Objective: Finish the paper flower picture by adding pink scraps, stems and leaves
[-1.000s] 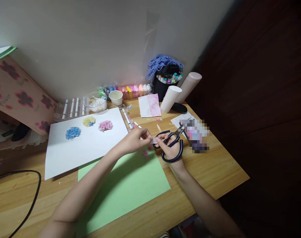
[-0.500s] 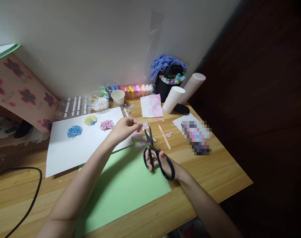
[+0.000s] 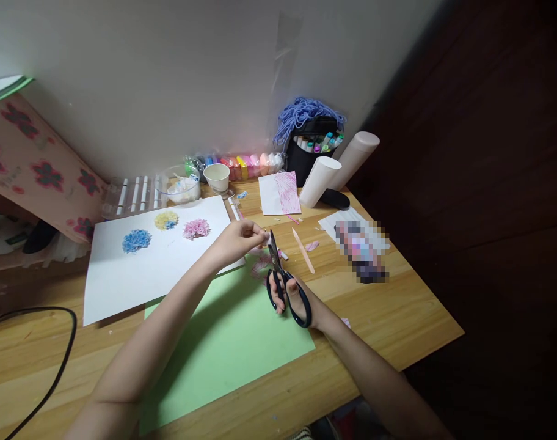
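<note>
Scissors [image 3: 275, 263] now have their blades nearly together at the small pale paper piece [image 3: 268, 241], where half a second ago they stood spread, which suggests a snip is being made. Left of the blades, the left hand [image 3: 242, 240] pinches that piece tightly near the green sheet's [image 3: 228, 333] far right corner; on the near side, the right hand's [image 3: 303, 298] fingers curl through the handles, partly closed.
</note>
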`<state>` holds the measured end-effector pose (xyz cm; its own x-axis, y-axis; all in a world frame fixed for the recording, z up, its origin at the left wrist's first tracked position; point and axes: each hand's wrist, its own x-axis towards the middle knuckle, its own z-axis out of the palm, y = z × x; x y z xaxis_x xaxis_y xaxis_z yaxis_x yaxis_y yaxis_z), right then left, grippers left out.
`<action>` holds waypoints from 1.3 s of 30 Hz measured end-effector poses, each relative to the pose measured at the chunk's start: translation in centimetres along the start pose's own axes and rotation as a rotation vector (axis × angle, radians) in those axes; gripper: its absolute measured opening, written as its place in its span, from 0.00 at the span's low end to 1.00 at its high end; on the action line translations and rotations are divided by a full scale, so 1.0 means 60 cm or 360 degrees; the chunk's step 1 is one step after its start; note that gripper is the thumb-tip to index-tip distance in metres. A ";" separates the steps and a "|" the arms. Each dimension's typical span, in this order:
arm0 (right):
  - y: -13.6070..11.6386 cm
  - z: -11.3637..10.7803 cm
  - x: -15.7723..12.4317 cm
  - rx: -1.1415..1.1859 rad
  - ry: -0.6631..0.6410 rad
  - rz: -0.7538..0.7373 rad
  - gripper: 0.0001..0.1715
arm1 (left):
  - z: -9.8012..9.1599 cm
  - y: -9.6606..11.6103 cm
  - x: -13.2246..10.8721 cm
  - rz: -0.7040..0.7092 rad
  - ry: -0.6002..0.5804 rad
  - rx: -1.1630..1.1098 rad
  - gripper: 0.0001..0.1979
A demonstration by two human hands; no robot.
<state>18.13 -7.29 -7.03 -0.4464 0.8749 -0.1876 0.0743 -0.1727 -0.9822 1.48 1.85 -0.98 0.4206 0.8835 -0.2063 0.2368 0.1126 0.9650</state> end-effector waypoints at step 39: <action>-0.043 -0.049 0.006 0.0604 -0.0026 0.0762 0.49 | -0.012 -0.050 0.021 -0.0263 0.0464 0.1598 0.09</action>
<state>20.40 -5.19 -4.61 -0.4559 0.6538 -0.6040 -0.0515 -0.6968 -0.7154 0.66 2.98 -4.05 0.1220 0.9815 -0.1477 0.9434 -0.0684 0.3246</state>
